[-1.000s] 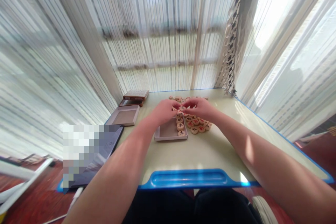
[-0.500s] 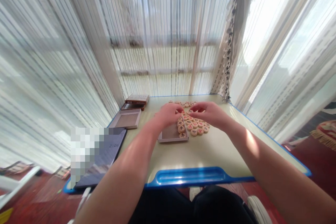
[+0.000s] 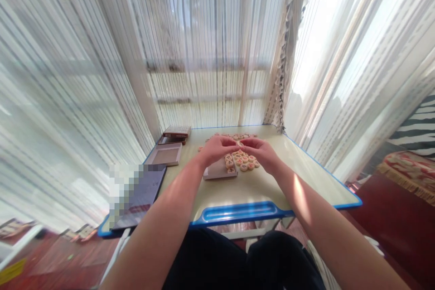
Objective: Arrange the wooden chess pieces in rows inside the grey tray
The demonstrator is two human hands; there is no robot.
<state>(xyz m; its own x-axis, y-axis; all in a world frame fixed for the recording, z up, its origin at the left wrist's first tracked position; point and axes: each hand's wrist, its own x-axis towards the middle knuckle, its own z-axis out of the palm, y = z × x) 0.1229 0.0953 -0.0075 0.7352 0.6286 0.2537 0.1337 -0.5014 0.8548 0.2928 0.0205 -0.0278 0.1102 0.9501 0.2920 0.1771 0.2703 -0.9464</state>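
Note:
My left hand [image 3: 218, 149] and my right hand [image 3: 261, 154] meet fingertip to fingertip over the table, both closed on one round wooden Chinese chess piece [image 3: 239, 144]. Below my left hand lies a shallow open cardboard box [image 3: 217, 176]. Along its right side runs a row of chess pieces [image 3: 229, 163], black characters up; my left hand hides its far part. Loose chess pieces [image 3: 244, 167] with red or black characters lie flat to the right of the box, partly under my right hand. Beyond my hands are more scattered chess pieces [image 3: 245, 136].
At the left of the cream table [image 3: 299, 176] with its blue rim lie a second shallow box [image 3: 166, 154], a stack of brown boxes [image 3: 176, 132] and a dark tablet [image 3: 146, 195]. Sheer curtains [image 3: 210, 45] hang behind. A blue tray groove [image 3: 238, 211] runs along the front edge.
My hands have come together; before, they were apart above the pieces. The fingertips now meet around one piece. The view has shifted slightly to the right.

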